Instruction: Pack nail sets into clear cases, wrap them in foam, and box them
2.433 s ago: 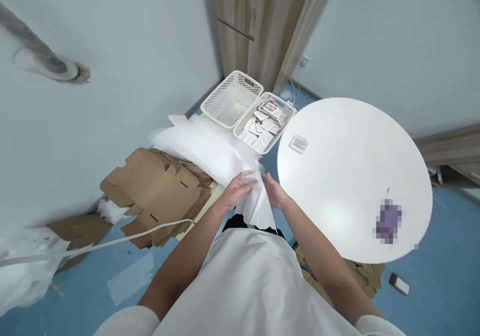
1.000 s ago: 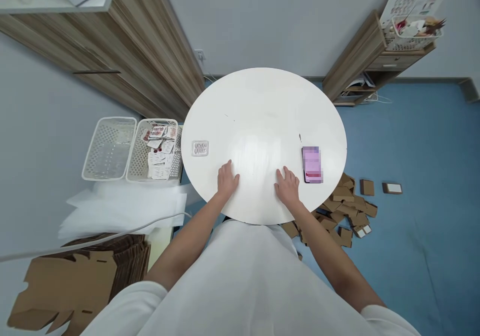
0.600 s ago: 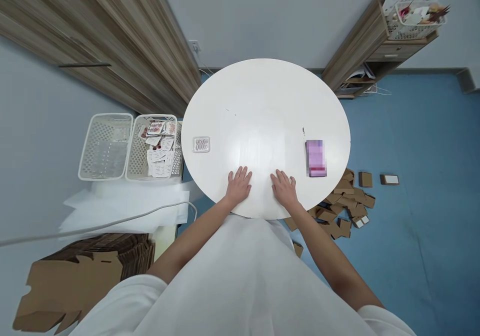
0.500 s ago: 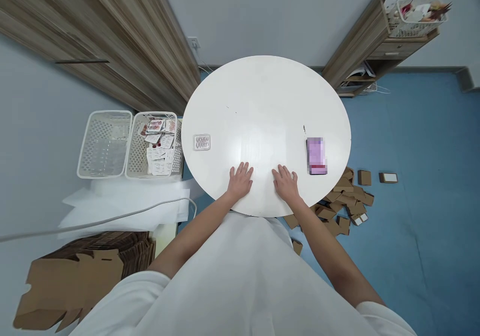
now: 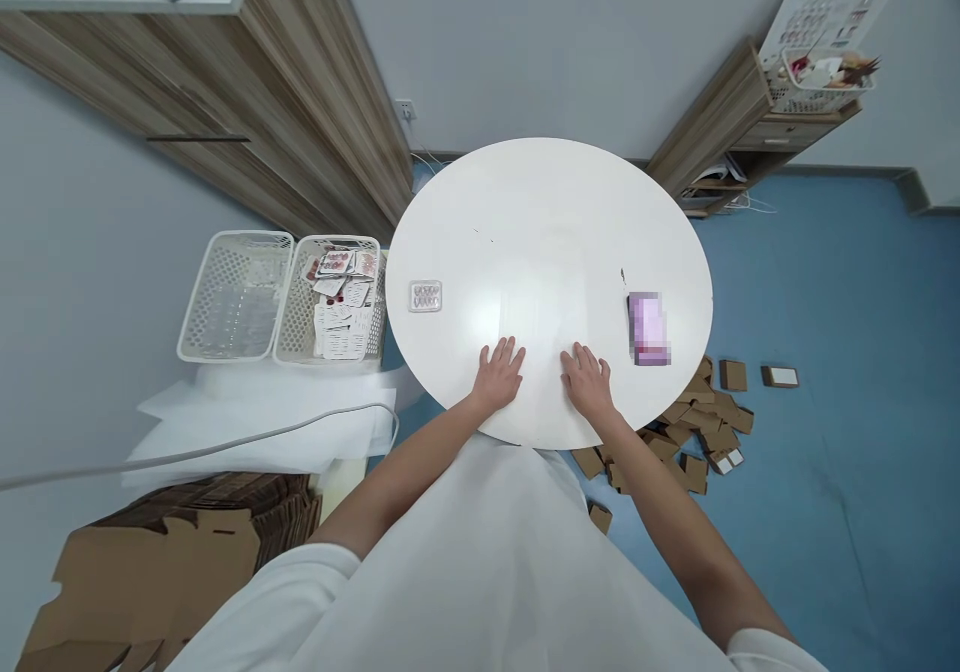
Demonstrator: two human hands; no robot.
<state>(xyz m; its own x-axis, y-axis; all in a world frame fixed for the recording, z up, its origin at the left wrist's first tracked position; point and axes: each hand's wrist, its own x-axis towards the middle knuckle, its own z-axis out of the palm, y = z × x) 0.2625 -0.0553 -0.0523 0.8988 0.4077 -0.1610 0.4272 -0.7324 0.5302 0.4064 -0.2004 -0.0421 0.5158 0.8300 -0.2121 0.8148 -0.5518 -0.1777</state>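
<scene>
My left hand (image 5: 499, 375) and my right hand (image 5: 589, 382) lie flat, fingers spread, on a thin white sheet (image 5: 541, 304) spread on the round white table (image 5: 547, 202) near its front edge. The sheet is hard to tell from the tabletop. A small clear tray of pink press-on nails (image 5: 425, 296) sits at the table's left side. A pixelated purple object (image 5: 648, 328) lies at the right, close to my right hand. Neither hand holds anything.
Two white perforated baskets (image 5: 237, 295) stand left of the table, the right one (image 5: 341, 297) full of small packets. White foam sheets (image 5: 262, 417) and flat cardboard blanks (image 5: 165, 562) lie lower left. Small cardboard boxes (image 5: 697, 422) litter the blue floor. Wooden cabinets (image 5: 262, 102) flank the table.
Earlier both hands pulled a white sheet from the pile at the left. I turned to the table, and the hands slid together over the sheet; they now rest flat.
</scene>
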